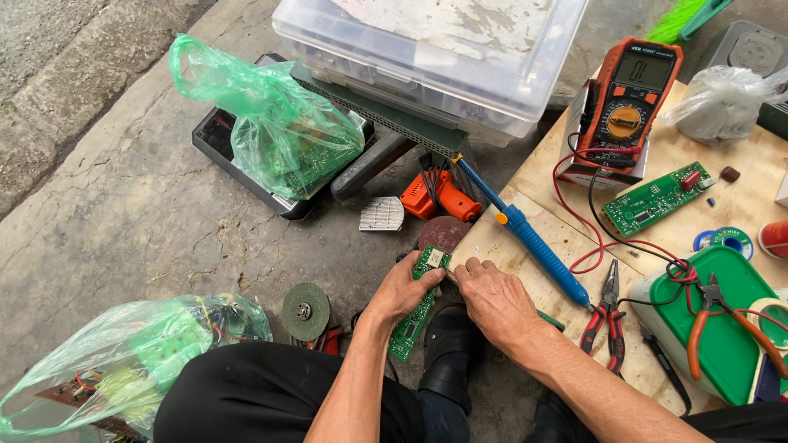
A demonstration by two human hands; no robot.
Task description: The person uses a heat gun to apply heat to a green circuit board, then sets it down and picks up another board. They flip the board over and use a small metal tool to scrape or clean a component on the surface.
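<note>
Far to the left of the hands, low down, lies a green plastic bag (123, 353) stuffed with wires and boards; a second green bag (271, 123) sits well above and left of them on a black tray (222, 152). The left hand (402, 291) is curled shut around a long green circuit board (420, 303), which runs from above its fingertips down past its wrist, a small white label square near the top end. The right hand (492, 295), fingers bent and closed, pinches at the board's top edge, touching the left hand. Above both sits a clear plastic box (435, 49). Right of the right hand lie a blue soldering tool (533, 242), red-handled pliers (607, 316), an orange multimeter (628, 98) and a green-lidded tub (722, 328).
</note>
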